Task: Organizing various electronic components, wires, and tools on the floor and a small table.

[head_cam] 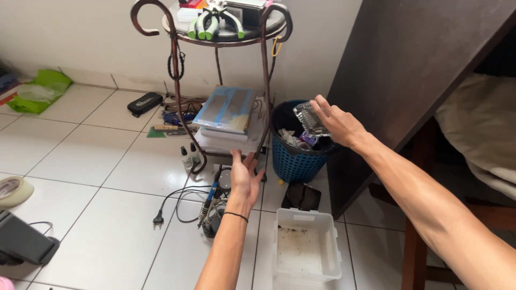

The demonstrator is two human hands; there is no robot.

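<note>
My right hand (pixel 337 123) reaches out over a blue waste basket (pixel 294 161) and holds a crumpled clear plastic tray (pixel 310 117) above its opening. The basket holds several bits of rubbish. My left hand (pixel 244 177) hovers open, palm up, in front of the low shelf of a metal stand (pixel 174 80), with nothing in it; a thin black band is on that wrist. A white plastic box (pixel 304 248) with dirt specks inside lies on the floor tiles below my arms.
The stand's low shelf carries a stack of books (pixel 228 110); pliers (pixel 209 24) lie on its top. A soldering iron with cable (pixel 207 204), small bottles (pixel 189 156), a black case (pixel 144 103), tape roll (pixel 12 190) and green bag (pixel 40 91) are on the floor. Dark wooden furniture (pixel 408 80) stands right.
</note>
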